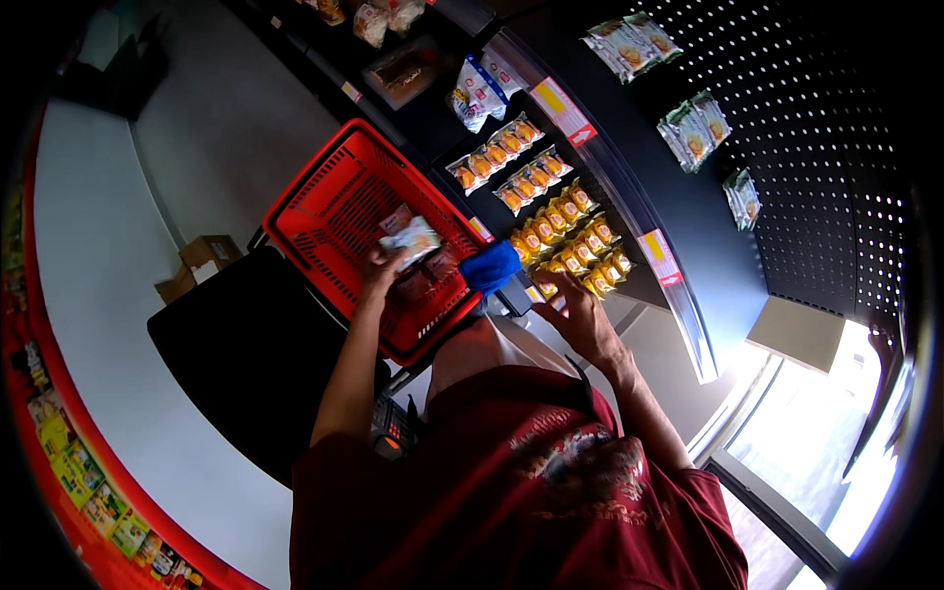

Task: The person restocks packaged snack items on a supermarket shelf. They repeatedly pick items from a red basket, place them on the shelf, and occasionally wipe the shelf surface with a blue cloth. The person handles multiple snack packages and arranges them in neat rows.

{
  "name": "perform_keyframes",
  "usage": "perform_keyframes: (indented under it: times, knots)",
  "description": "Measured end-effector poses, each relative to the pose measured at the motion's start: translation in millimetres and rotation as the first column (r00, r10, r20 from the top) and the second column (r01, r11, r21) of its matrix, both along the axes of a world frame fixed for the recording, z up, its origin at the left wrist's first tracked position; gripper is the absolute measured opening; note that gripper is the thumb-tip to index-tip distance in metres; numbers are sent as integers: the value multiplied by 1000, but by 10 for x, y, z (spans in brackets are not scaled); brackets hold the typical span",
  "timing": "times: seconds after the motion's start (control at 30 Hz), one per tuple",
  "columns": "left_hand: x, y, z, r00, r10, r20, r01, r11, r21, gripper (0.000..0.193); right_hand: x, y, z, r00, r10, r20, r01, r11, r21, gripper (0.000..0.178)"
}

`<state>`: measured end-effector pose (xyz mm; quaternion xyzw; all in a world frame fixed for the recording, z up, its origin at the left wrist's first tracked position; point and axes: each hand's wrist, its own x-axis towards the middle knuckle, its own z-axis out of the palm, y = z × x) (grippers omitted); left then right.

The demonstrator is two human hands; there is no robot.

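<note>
Over the red shopping basket point(305, 192), my left hand point(379, 272) is closed on a small white and green snack packet point(413, 238). Below that packet, a few dark reddish packets point(433, 267) lie in the basket, partly covered by my hand. My right hand point(582, 323) is at the near edge of the shelf, beside rows of yellow-wrapped cakes point(551, 228). Its fingers are apart and I see nothing held in them; the fingertips overlap the nearest cakes, and whether they touch is unclear. A blue cloth-like bundle point(490, 266) sits at the basket's right rim.
Clear-wrapped orange cakes point(497, 154) and blue-white bags point(479, 95) stand farther along the shelf. An upper black shelf point(678, 246) with green-white packets point(694, 131) juts out at right. A black seat-like surface point(236, 344) and cardboard boxes point(202, 264) are at left.
</note>
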<state>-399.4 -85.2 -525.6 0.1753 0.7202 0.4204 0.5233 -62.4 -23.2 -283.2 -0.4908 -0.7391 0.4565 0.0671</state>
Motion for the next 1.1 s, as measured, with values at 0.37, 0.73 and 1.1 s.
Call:
perform_keyframes:
  times: [0.37, 0.73, 1.1]
  knots:
    - [-665, -170, -2064, 879, 476, 5, -464, 858, -220, 38, 296, -335, -389, 983, -15, 180, 47, 984, -174, 33]
    - [-902, -99, -2648, 972, 231, 37, -203, 911, -358, 51, 233, -387, -499, 962, -19, 271, 85, 968, -234, 31]
    - [-836, -56, -2507, 971, 237, -31, -221, 841, -493, 64, 298, -337, -569, 971, -41, 234, 97, 968, -232, 30]
